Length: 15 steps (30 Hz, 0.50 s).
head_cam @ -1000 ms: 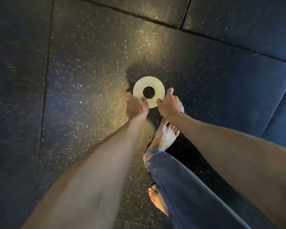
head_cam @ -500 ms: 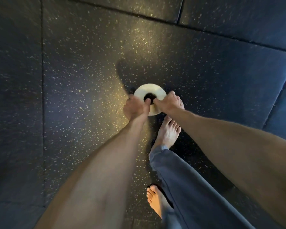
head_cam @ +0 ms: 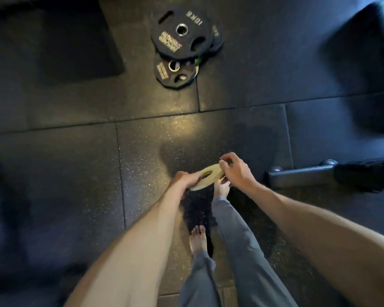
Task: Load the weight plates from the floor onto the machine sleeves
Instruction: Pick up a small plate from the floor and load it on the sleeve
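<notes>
Forearms bare, reaching forward and down from the near edge, with grey trouser legs [head_cam: 237, 251] and two bare feet [head_cam: 198, 241] on the speckled rubber floor [head_cam: 142, 151] below and between them. Left hand [head_cam: 186, 178] and right hand [head_cam: 236, 171] close together, both clamped on one small pale weight plate [head_cam: 208, 176], left gripping its near-left rim, right pinching its far-right rim, plate tilted and lifted clear of the floor above the front foot. Grey metal bar [head_cam: 302, 176] lying low on the floor, right of the right hand. Stack of black weight plates [head_cam: 181, 32] flat on the floor well beyond the hands, a smaller black plate [head_cam: 175, 72] at its near edge. Dark mat [head_cam: 80, 41] far left of the stack.
</notes>
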Each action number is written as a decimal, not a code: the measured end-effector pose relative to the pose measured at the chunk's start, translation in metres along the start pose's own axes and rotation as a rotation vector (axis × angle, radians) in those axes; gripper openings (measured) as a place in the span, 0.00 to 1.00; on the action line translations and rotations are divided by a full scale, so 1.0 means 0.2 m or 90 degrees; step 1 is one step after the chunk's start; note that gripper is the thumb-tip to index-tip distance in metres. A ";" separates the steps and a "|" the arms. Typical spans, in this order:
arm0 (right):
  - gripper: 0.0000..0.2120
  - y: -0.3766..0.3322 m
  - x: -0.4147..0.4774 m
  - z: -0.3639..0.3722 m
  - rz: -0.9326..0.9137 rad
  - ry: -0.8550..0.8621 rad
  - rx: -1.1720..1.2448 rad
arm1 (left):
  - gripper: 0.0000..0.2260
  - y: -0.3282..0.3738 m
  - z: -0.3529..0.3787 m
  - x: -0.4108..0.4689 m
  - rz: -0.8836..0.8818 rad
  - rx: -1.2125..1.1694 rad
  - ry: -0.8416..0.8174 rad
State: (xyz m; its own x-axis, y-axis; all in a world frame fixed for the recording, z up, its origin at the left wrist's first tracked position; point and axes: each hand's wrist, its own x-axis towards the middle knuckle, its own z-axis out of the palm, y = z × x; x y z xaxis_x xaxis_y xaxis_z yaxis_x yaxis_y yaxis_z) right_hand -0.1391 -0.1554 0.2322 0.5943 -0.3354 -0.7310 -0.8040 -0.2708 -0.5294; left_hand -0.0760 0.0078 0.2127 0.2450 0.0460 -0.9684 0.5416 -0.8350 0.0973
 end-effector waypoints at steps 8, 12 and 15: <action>0.14 -0.10 -0.89 -0.45 -0.130 0.076 -0.150 | 0.21 0.21 -0.10 -0.83 0.025 0.313 -0.179; 0.09 -0.04 -1.23 -0.62 -0.147 0.139 -0.152 | 0.29 0.36 0.03 -1.11 0.012 0.395 -0.308; 0.09 0.05 -1.41 -0.78 -0.091 0.208 -0.098 | 0.26 0.44 0.19 -1.29 0.072 0.397 -0.354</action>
State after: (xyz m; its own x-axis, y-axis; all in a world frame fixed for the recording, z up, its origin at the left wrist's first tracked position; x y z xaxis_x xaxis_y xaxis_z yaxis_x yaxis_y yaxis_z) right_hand -0.3119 -0.2037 0.5008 0.6949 -0.5472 -0.4665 -0.7153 -0.4596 -0.5264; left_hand -0.1215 -0.0980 0.4634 -0.2496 -0.1966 -0.9482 -0.0464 -0.9756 0.2145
